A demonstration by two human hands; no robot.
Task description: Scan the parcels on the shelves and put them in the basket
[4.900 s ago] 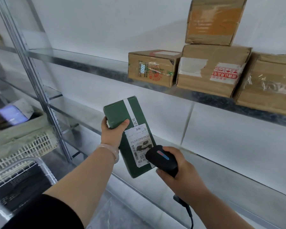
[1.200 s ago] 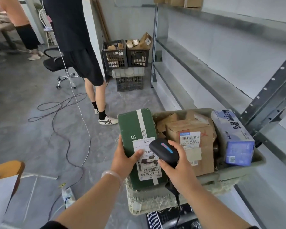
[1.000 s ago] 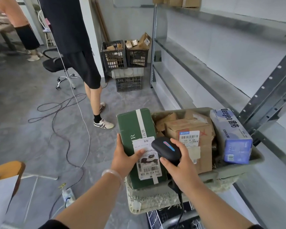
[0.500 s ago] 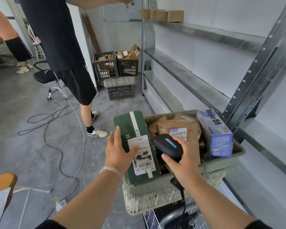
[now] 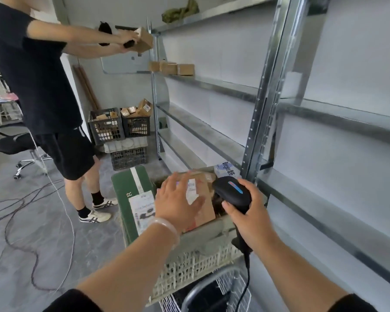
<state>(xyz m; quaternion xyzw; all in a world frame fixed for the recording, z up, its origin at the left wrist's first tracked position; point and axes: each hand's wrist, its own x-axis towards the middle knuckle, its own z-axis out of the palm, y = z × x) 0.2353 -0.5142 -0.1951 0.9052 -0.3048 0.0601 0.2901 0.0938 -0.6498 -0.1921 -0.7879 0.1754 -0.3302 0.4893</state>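
Observation:
The green parcel (image 5: 131, 194) with a white label stands upright in the left end of the basket (image 5: 196, 264), beside a brown carton (image 5: 203, 199) and a blue-white box (image 5: 227, 168). My left hand (image 5: 178, 203) hovers above the basket with fingers spread, holding nothing, just right of the green parcel. My right hand (image 5: 248, 212) grips the black barcode scanner (image 5: 232, 194) over the basket's right side; its cable hangs down. Three small brown parcels (image 5: 171, 67) sit on an upper shelf farther back.
Another person (image 5: 38, 86) in black stands to the left and holds a parcel and scanner up. Metal shelving (image 5: 268, 91) runs along the right. Black crates (image 5: 119, 127) of parcels are stacked at the wall. Cables (image 5: 27, 221) lie on the floor, an office chair (image 5: 14, 145) at left.
My left hand has let go of the green parcel, which now stands in the basket, and has lifted to the right with fingers spread. The view has tilted up.

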